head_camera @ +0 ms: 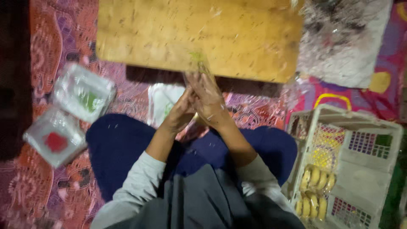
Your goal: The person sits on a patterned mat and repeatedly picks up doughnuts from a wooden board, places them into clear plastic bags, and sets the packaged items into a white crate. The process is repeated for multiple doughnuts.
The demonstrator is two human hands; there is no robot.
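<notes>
My left hand (pixel 181 109) and my right hand (pixel 208 95) are pressed together palm to palm in front of my chest. Their fingertips reach the near edge of a low wooden board (pixel 199 34). A small blurred green bit (pixel 197 56) shows right at the fingertips; whether the fingers pinch it is unclear. Below the hands, a white bag with a green print (pixel 163 101) lies on the patterned cloth. My crossed legs in dark blue (pixel 123 144) fill the foreground.
Two clear packets lie at left, one with green contents (pixel 87 95), one with red (pixel 55 138). A pale plastic crate (pixel 360 144) at right holds yellow bananas (pixel 316 186). A crumpled clear plastic sheet (pixel 343 38) lies at the upper right.
</notes>
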